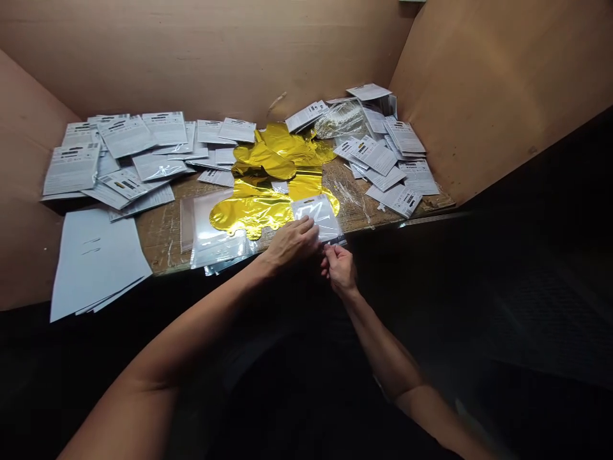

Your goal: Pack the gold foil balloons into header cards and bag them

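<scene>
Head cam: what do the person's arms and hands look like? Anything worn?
The left arm and right arm are bare, with no sleeves in view. The left hand and right hand are ungloved; no watch or bracelet shows.

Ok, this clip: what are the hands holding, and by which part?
A clear plastic bag, by its lower edge: the right hand pinches it near the corner, and the left hand grips it just beside that.

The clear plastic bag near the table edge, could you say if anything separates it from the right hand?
Nothing visible does: the right hand touches the clear plastic bag at its lower edge, beside the left hand.
</scene>
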`<move>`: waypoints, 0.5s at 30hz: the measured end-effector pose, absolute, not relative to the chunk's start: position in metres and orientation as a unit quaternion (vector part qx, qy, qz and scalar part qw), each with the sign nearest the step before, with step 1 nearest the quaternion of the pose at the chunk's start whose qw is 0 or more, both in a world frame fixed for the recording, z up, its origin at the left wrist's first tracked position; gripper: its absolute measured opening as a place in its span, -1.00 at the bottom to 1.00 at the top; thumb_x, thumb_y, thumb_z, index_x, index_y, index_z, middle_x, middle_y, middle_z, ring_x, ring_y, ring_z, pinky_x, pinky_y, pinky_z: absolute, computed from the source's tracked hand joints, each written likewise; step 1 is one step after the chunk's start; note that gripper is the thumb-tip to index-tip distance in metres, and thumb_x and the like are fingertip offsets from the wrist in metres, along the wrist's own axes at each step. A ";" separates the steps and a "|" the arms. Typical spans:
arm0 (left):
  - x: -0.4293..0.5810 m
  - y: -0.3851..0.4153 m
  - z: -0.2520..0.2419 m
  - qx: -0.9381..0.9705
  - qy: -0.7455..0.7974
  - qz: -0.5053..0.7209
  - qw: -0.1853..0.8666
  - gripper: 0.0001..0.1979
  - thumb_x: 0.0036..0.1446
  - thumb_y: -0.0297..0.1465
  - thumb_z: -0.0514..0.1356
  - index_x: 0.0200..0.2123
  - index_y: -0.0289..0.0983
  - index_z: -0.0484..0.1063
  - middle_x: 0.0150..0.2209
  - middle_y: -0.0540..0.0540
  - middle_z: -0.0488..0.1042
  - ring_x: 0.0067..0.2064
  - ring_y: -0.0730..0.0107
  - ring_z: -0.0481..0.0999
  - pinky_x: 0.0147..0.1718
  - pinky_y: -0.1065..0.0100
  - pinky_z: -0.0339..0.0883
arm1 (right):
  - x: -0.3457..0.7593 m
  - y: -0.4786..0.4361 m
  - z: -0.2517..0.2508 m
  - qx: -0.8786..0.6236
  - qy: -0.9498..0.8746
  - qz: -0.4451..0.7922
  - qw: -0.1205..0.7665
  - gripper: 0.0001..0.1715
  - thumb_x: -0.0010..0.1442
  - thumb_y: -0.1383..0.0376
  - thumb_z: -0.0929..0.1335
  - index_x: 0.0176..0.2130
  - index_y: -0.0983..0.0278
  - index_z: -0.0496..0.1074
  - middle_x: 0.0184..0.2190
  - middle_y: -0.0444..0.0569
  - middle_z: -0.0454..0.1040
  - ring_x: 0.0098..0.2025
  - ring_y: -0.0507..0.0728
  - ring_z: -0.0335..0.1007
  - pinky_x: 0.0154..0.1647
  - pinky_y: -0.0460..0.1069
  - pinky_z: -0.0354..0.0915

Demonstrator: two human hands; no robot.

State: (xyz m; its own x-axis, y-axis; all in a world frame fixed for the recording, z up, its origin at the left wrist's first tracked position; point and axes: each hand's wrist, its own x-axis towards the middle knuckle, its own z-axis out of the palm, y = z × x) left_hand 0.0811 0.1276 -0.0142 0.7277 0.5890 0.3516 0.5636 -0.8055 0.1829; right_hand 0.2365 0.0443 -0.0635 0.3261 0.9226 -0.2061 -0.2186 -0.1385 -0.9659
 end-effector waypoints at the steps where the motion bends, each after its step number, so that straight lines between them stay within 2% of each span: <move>1: 0.083 0.130 -0.013 0.929 0.312 0.197 0.026 -0.71 0.45 -0.26 0.17 0.07 -0.29 0.55 0.16 -0.34 0.57 0.30 -0.05 0.52 0.29 -0.01 0.44 | 0.240 0.043 -0.062 -0.580 -0.320 0.487 0.569 -0.37 0.14 -0.27 0.47 -0.38 0.23 0.40 -0.68 -0.23 0.36 -0.77 -0.04 0.20 -0.81 -0.16 -0.05; 3: 0.086 0.143 -0.008 0.927 0.315 0.198 0.044 -0.73 0.46 -0.28 0.14 -0.05 -0.30 0.58 0.02 -0.31 0.61 0.18 0.00 0.59 0.20 0.06 0.49 | 0.251 0.043 -0.055 -0.605 -0.358 0.462 0.541 -0.41 0.24 -0.23 0.41 -0.37 0.22 0.42 -0.68 -0.21 0.35 -0.75 -0.01 0.19 -0.77 -0.12 -0.02; 5: 0.087 0.163 -0.002 0.921 0.317 0.208 0.093 -0.71 0.46 -0.26 0.14 -0.17 -0.29 0.61 -0.07 -0.26 0.63 0.07 0.07 0.63 0.12 0.14 0.52 | 0.265 0.049 -0.041 -0.631 -0.429 0.372 0.529 -0.48 0.33 -0.15 0.37 -0.36 0.21 0.43 -0.64 -0.16 0.38 -0.67 0.04 0.26 -0.66 -0.07 0.15; 8: 0.081 0.200 0.002 0.908 0.321 0.214 0.165 -0.67 0.44 -0.27 0.13 -0.26 -0.25 0.67 -0.02 -0.23 0.65 0.07 0.11 0.65 0.12 0.17 0.51 | 0.279 0.072 -0.017 -0.606 -0.592 0.167 0.504 -0.66 0.44 0.09 0.33 -0.29 0.22 0.50 -0.42 -0.01 0.53 -0.35 0.17 0.46 -0.24 0.05 0.42; 10: 0.076 0.220 0.000 0.902 0.327 0.212 0.183 -0.70 0.38 -0.30 0.16 -0.22 -0.23 0.72 0.08 -0.23 0.65 0.13 0.08 0.64 0.18 0.14 0.48 | 0.280 0.096 -0.005 -0.550 -0.711 0.104 0.426 -0.76 0.43 0.28 0.30 -0.19 0.25 0.55 -0.21 0.10 0.58 -0.10 0.25 0.47 0.04 0.14 0.39; 11: 0.074 0.227 -0.002 0.901 0.330 0.210 0.187 -0.72 0.35 -0.31 0.19 -0.19 -0.22 0.73 0.11 -0.23 0.64 0.15 0.06 0.64 0.20 0.13 0.47 | 0.278 0.109 0.000 -0.522 -0.761 0.099 0.372 -0.76 0.41 0.36 0.28 -0.15 0.26 0.57 -0.14 0.13 0.57 -0.02 0.28 0.45 0.11 0.16 0.35; 13: 0.071 0.234 -0.008 0.899 0.332 0.209 0.196 -0.73 0.30 -0.29 0.24 -0.13 -0.23 0.75 0.15 -0.24 0.63 0.16 0.04 0.63 0.22 0.12 0.47 | 0.275 0.129 0.006 -0.483 -0.825 0.107 0.273 -0.70 0.36 0.46 0.27 -0.11 0.29 0.58 -0.06 0.17 0.55 0.04 0.29 0.40 0.17 0.17 0.31; 15: 0.070 0.235 -0.013 0.895 0.332 0.214 0.207 -0.70 0.29 -0.26 0.25 -0.08 -0.24 0.75 0.19 -0.25 0.62 0.18 0.04 0.62 0.24 0.12 0.46 | 0.276 0.139 0.010 -0.456 -0.856 0.120 0.211 -0.68 0.33 0.51 0.25 -0.13 0.31 0.57 -0.06 0.17 0.54 0.02 0.28 0.39 0.15 0.14 0.31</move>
